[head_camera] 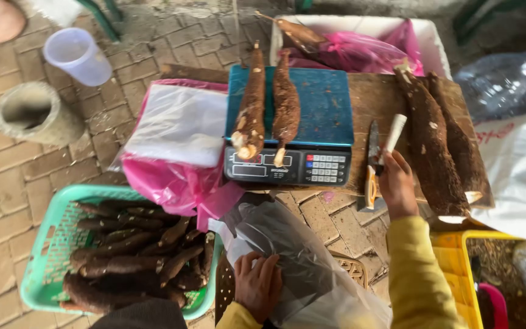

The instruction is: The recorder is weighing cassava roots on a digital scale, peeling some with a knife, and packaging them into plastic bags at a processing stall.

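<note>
Two brown cassava roots [269,106] lie side by side on the blue platform of a digital scale [318,103]. My right hand [397,183] reaches to the wooden board [372,97] right of the scale and grips a white stick-like thing [394,134]. An orange-handled knife [371,164] lies just left of that hand. Two larger cassava roots [436,146] rest on the board's right part. My left hand [257,286] lies flat on a clear plastic bag [299,256] below the scale, fingers together.
A green basket [41,244] with several cassava roots sits at lower left. Pink and clear bags [178,134] lie left of the scale. A white box [366,42] with pink liner stands behind. A yellow crate [458,268], a plastic cup [77,55], a grey pipe [35,113] and a water bottle [506,79] surround.
</note>
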